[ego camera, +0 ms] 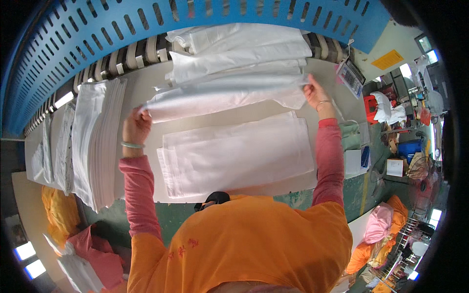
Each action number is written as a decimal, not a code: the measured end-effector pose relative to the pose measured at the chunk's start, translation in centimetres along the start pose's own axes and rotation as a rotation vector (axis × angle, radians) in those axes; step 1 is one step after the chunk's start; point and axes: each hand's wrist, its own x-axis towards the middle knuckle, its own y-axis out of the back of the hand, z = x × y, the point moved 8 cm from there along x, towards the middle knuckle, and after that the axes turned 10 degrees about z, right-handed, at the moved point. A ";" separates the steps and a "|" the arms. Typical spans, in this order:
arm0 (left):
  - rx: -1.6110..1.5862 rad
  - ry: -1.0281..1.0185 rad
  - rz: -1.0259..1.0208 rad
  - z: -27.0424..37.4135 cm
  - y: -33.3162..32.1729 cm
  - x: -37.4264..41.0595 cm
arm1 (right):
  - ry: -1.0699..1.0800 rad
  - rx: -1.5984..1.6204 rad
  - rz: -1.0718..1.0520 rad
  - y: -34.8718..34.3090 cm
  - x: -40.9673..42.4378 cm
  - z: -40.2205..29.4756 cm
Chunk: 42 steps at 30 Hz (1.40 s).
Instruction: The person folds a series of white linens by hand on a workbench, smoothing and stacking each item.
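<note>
My left hand [138, 126] pinches one end of a white cloth [223, 99], and my right hand [316, 94] grips its other end. Between them the cloth is stretched across the table [146, 183], with its near edge hanging loosely toward me. Just in front of my body lies a folded white cloth stack [238, 154], its layers slightly out of line at the left. Beyond the held cloth, more white fabric [242, 56] lies in loose folds and reaches back onto the belts of a machine. Its far end is hidden under the blue guard.
A slotted blue guard [143, 25] arches over conveyor belts [135, 55] at the back. Tall folded white piles [97, 143] stand at the left. A calculator-like keypad device [351, 77] sits at the right. Cloth bundles [97, 252] lie lower left, and more [377, 223] lower right.
</note>
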 end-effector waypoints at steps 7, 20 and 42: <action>0.146 -0.313 -0.176 6.1 -4.4 -9.4 | 0.468 -0.064 0.083 -0.8 -11.3 -5.1; 0.857 0.117 0.269 -7.5 17.1 -15.6 | 0.256 -1.092 0.278 15.2 -19.8 9.6; 0.617 -0.089 -0.341 -7.4 6.4 -10.1 | 0.613 -1.065 0.089 9.3 -19.7 5.1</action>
